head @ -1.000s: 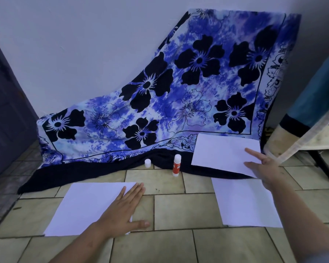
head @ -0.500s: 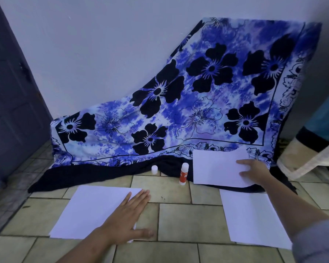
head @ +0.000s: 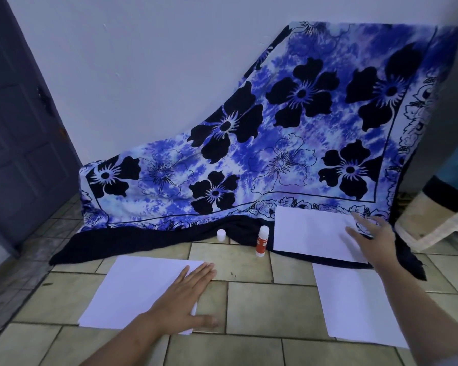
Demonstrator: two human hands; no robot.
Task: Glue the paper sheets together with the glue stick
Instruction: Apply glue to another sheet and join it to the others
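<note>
- Handling, sheets: judged thin, light and limp. Each will likely slide on the tiled floor (head: 251,305) and crease if pinched mid-surface. Lift by a corner or an edge, and pin with a flat palm while gluing.
- Handling, stick (head: 262,241): judged light and rigid, and easily tipped (it stands on a narrow base). Grip round the red barrel, below the white top.
- Appearance: three plain white rectangular sheets, unmarked. The stick has a red barrel and a white top. Its white cap (head: 221,235) stands apart, to its left.
- Location: the left sheet (head: 138,289) and right sheet (head: 354,305) lie flat on the floor. The far sheet (head: 310,233) rests behind the right sheet, on the dark hem of the cloth (head: 275,154). The stick stands upright just beside the far sheet's left edge.
- Left hand (head: 185,305): flat, fingers straight and together, pressing the right part of the left sheet. It grips nothing.
- Right hand (head: 373,239): fingers straight and spread at the far sheet's right edge, holding nothing. Firm contact cannot be confirmed.
</note>
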